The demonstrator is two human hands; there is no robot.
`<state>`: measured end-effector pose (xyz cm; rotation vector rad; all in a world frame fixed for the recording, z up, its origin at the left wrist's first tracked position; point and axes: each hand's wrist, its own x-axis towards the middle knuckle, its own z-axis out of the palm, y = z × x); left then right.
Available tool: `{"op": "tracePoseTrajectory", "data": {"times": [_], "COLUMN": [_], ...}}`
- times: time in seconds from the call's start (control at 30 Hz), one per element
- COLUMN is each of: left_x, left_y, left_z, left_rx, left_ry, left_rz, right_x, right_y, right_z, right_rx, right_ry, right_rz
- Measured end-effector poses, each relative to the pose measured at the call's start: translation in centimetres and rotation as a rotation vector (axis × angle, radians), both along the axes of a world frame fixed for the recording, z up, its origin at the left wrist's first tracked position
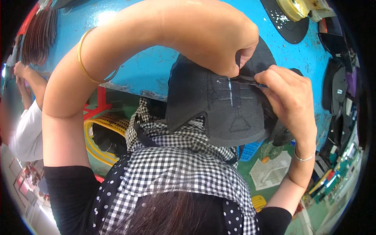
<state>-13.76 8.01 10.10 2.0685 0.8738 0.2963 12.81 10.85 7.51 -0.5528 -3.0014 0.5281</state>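
A black foam-like panel [219, 98] with stitched lines and a notched lower edge spans from the blue table's edge over my lap. A white streak [230, 92] runs down beside a narrow black strip [237, 96] on it. My left hand [231, 47] reaches across from above, its thumb and fingers pinched together at the top of the streak; what they hold is hidden. My right hand [286, 88], at the panel's right side, pinches a thin dark piece [246, 81] that extends toward my left fingertips. Whether that piece is a strap or a tool, I cannot tell.
A yellow round tub [293, 8] sits on a black piece with white flecks at the far right of the blue table [145, 68]. Stacked dark pieces [39, 37] lie far left, near another person's arm [33, 82]. A yellow basket [105, 123] stands below the table.
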Motion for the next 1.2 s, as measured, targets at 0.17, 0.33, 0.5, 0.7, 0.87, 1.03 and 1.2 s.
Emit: {"op": "tracePoseTrajectory", "data": {"times": [0.17,0.33,0.5,0.7,0.87,1.03,1.2], "left_x": [0.2,0.3,0.1,4.0,10.1,16.2,19.0], "left_y": [1.0,0.3,0.3,-8.2,-12.6,-11.9,-10.7], "left_z": [0.9,0.4,0.6,-1.6,0.1,-3.3,-6.5], "left_rx": [-0.266,-0.138,-0.187,0.295,0.316,0.595,0.761], "left_ry": [0.067,0.032,-0.094,-0.258,-0.019,0.006,0.27], "left_rz": [-0.054,-0.014,0.097,0.454,-0.06,-0.04,-0.066], "right_x": [-0.3,-1.3,1.1,11.7,19.2,21.2,13.8], "right_y": [0.0,-0.2,0.0,1.0,-2.5,-1.6,1.2], "right_z": [1.3,0.0,-0.2,0.0,-3.4,-3.0,-5.3], "right_rx": [-0.172,-0.162,-0.34,-0.29,-0.029,-0.139,0.273], "right_ry": [-0.002,-0.03,0.084,0.21,-0.139,0.153,0.37], "right_rz": [-0.201,-0.12,-0.297,-0.841,-1.022,-1.093,-0.935]}}
